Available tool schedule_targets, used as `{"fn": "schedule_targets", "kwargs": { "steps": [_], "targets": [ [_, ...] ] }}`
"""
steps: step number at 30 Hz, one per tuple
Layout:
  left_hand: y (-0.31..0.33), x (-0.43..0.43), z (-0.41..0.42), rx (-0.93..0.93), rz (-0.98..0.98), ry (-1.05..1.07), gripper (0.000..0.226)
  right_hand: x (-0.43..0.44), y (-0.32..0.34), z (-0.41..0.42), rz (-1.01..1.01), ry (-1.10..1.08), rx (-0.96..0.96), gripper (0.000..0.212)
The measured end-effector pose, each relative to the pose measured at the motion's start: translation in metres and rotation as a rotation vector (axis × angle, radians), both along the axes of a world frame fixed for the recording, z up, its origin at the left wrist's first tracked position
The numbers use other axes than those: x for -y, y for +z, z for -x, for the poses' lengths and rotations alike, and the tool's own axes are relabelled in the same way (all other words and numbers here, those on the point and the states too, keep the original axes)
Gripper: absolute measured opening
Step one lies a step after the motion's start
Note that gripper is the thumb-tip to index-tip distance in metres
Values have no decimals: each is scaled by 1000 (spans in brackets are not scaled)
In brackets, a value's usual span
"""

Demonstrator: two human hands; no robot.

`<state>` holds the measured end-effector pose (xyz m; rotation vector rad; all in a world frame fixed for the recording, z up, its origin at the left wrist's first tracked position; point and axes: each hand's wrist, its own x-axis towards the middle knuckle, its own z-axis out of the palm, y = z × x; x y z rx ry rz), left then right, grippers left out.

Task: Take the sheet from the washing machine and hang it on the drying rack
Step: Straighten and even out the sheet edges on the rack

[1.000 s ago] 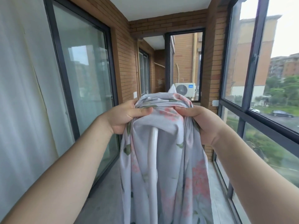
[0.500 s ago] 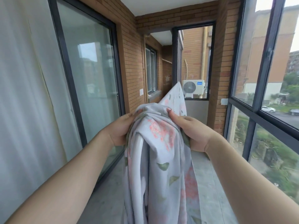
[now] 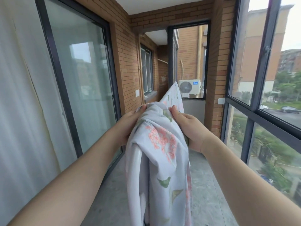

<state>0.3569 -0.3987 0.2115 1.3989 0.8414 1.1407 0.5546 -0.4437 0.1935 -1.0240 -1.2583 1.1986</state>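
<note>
The sheet [image 3: 162, 160] is seen as thin woven cloth, matt and soft, creased into folds, with pink flowers and green leaves printed on a pale grey ground. Beneath it, at lower centre, a drying rack tube [image 3: 136, 162] is shown, white and smooth with a faint sheen; whether it is coated metal or plastic cannot be told. The brick wall [image 3: 128, 62] in the upper middle is rough, matt and orange. The window frames [image 3: 259, 75] at right are finished dark, smooth and satin. Reflections are carried on the glossy glass pane [image 3: 81, 70] at left. White, matt curtain cloth [image 3: 19, 111] is seen at far left. The floor [image 3: 206, 193] is laid grey, matt and mottled.
</note>
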Motion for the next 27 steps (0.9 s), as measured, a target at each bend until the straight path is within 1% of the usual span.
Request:
{"fn": "schedule_targets", "kwargs": {
  "steps": [1, 4, 7, 9, 10, 12, 14, 16, 17, 19, 20, 21, 24, 27],
  "targets": [
    [3, -9, -2, -3, -8, -41, 49, -3, 3, 1, 6, -21, -14, 52],
    [14, -27, -14, 65, -34, -6, 42, -12, 12, 7, 9, -88, -77, 46],
    [16, -50, -18, 101, -30, -158, 29, -24, 20, 17, 42, -184, -191, 37],
    [13, -66, -23, 77, -22, -138, 29, -34, 21, 21, 82, -267, -227, 42],
    [13, -69, -28, 61, -21, -123, 29, -40, 19, 21, 96, -328, -218, 43],
    [6, -77, -35, 22, -10, -121, 27, -49, 12, 20, 104, -416, -172, 36],
    [-6, -80, -35, -59, -10, -154, 25, -53, 4, 20, 118, -463, -126, 25],
    [-19, -93, -33, -59, 12, -211, 27, -56, -2, 19, 91, -451, -71, 20],
    [-23, -97, -30, -42, 10, -244, 35, -56, -4, 18, 61, -419, -43, 18],
    [-26, -109, -29, -18, -19, -289, 67, -58, -8, 17, -16, -362, 7, 15],
    [-27, -113, -30, 1, -33, -287, 75, -60, -10, 17, -49, -363, 20, 18],
    [-27, -116, -31, 16, -52, -269, 76, -61, -10, 18, -80, -381, 26, 18],
    [-26, -125, -37, 21, -130, -220, 63, -63, -7, 20, -142, -503, 83, 13],
    [-23, -134, -44, 16, -175, -194, 57, -68, 2, 24, -154, -586, 116, 17]
  ]
}}
